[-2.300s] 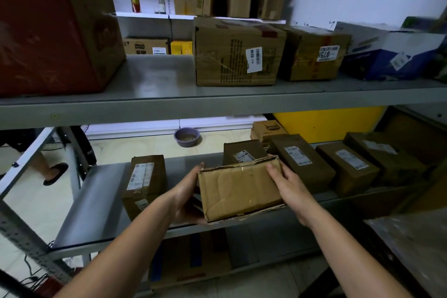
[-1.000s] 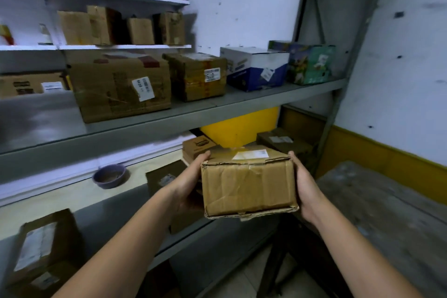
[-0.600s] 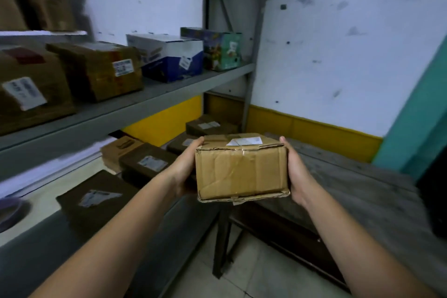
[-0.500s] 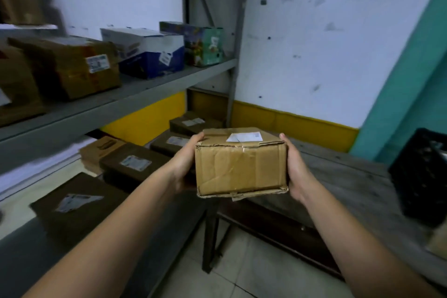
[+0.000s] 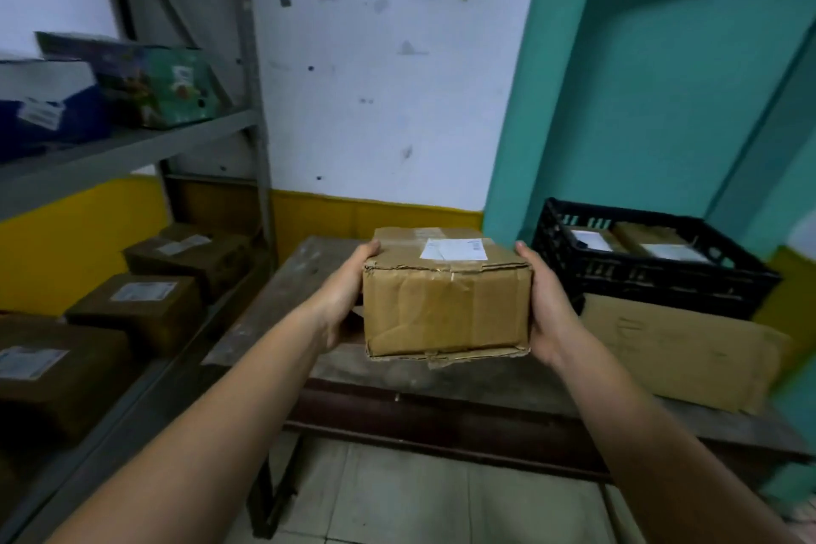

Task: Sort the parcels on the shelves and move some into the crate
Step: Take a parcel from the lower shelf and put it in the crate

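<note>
The person holds a worn brown parcel (image 5: 446, 300) in the air between both hands, over the wooden tabletop (image 5: 282, 292). The left hand (image 5: 342, 292) clasps its left end and the right hand (image 5: 547, 305) its right end. Each grip is grasping the parcel, with the thumb hooked over the top edge and the other fingers hidden behind the box. The parcel sits level, with a white label on top and a torn flap hanging along its lower edge.

The black crate (image 5: 653, 278) stands on the tabletop to the right of the parcel and farther back, near the teal wall (image 5: 662, 80). Two labelled boxes (image 5: 636, 241) lie side by side inside it. The right hand and the crate's left wall lie between the parcel and the crate's open top. A flat cardboard sheet (image 5: 680, 349) lies on the tabletop just in front of the crate; whether it touches the crate cannot be told.

To the left are grey metal shelves. The upper shelf (image 5: 132, 150) carries a green printed box (image 5: 163, 84) and a white-and-blue box (image 5: 44, 102), both blurred. The lower shelf holds a row of dark shelf parcels (image 5: 145, 305) with white labels, running back toward the yellow wall band. A grey upright post (image 5: 254, 102) stands between this row and the tabletop's left end. Pale floor tiles (image 5: 397, 499) show beneath the arms.
</note>
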The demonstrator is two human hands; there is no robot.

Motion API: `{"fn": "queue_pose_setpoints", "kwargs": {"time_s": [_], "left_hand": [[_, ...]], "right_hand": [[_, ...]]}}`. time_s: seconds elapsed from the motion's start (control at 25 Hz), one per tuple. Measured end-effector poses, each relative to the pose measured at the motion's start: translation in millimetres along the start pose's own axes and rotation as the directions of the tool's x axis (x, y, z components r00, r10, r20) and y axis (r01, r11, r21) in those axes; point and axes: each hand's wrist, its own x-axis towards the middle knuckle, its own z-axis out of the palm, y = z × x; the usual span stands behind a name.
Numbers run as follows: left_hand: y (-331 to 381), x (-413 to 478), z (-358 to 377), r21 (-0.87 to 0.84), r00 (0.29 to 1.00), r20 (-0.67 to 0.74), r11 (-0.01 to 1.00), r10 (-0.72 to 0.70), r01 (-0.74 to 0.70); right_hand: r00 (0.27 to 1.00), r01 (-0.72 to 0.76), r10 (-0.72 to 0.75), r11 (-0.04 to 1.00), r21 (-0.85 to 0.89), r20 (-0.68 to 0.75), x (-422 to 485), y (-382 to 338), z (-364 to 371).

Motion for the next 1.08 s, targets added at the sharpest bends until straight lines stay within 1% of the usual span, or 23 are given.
{"fn": "queue_pose_setpoints", "kwargs": {"time_s": [0.12,0.24,0.36,0.44,0.6,0.8,1.08], "left_hand": [[5.0,23.5,80.0,0.025,0.997,0.070,1.000,-0.014,0.012],[8.9,46.1,149.0,0.032,0.991,0.135,0.999,0.009,-0.013],[13.4,59.9,200.5,0.034,0.987,0.155,0.998,0.048,-0.054],[15.8,69.3,231.6,0.036,0.984,0.171,0.998,0.049,-0.056],[18.0,97.6,275.9,0.048,0.977,0.202,0.996,0.064,-0.075],[26.0,152.9,315.7,0.080,0.969,0.241,0.994,0.058,-0.079],[58.2,240.3,375.5,0.062,0.949,0.302,0.992,0.085,-0.108]], "right_hand": [[0.997,0.018,-0.016,0.999,0.039,-0.075,9.9,-23.3,-75.9],[0.992,0.038,-0.030,0.997,0.067,-0.120,22.0,-38.7,-140.7],[0.988,0.066,-0.049,0.992,0.109,-0.148,32.1,-48.3,-186.7],[0.983,0.081,-0.058,0.988,0.132,-0.172,41.0,-55.0,-214.5],[0.974,0.088,-0.053,0.984,0.156,-0.219,60.2,-63.6,-253.7],[0.959,0.108,-0.077,0.989,0.100,-0.274,109.3,-69.8,-293.3],[0.953,0.149,-0.106,0.980,0.133,-0.284,191.1,-119.8,-329.1]]}}
